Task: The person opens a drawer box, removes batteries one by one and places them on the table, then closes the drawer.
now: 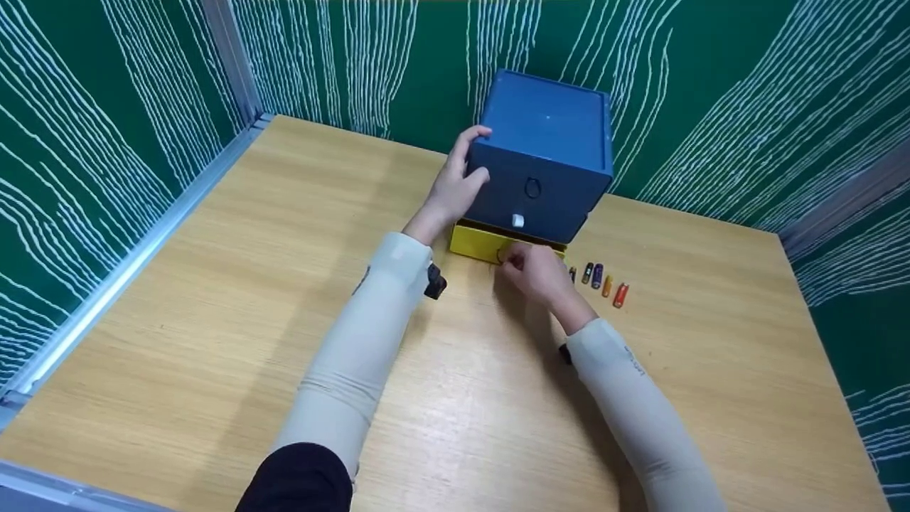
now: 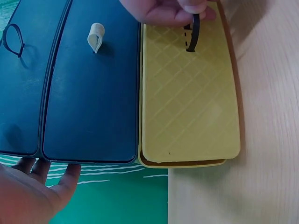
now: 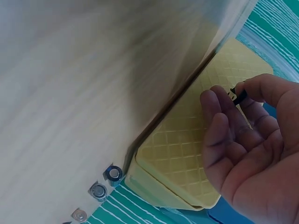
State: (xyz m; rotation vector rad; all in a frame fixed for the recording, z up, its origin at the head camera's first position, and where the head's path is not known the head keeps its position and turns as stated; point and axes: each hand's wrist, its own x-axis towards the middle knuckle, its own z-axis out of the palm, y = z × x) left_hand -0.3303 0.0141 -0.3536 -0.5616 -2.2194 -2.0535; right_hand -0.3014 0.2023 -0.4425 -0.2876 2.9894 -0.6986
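A blue drawer cabinet stands near the back wall, with a yellow drawer at its bottom. That drawer sits slightly out from the body. My left hand rests against the cabinet's left side, fingers fairly straight along the edge. My right hand pinches the black loop handle on the yellow drawer's front between thumb and finger. Above it, a white tab handle and another black loop mark the two blue drawers. What lies inside the yellow drawer is hidden.
Several batteries stand or lie on the wooden table right of the cabinet, among them a purple one, an orange one and a red one. Green walls with white wavy lines enclose the table's back and sides.
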